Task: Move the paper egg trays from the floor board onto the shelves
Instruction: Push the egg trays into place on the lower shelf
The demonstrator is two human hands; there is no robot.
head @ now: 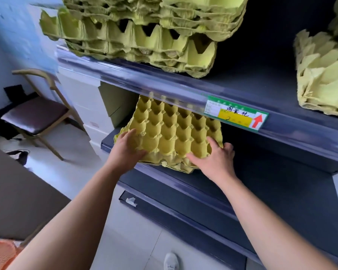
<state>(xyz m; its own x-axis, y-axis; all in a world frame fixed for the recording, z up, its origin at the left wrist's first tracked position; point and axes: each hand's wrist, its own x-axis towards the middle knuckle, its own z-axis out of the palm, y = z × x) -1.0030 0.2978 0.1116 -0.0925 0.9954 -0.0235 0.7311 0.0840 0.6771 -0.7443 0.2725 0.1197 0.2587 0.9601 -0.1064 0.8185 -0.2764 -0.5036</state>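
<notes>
while both hands are on the yellow egg tray stack [176, 137], i see it lying on the lower shelf [261, 184], at its front edge. the left hand [128, 147] lies flat, fingers straight, on the near left corner; the right hand [215, 158] curls round the near right corner. on the upper shelf rail a green label [235, 115] reads "鸡蛋托" in handwriting, a "2" on yellow, and a red arrow pointing up.
</notes>
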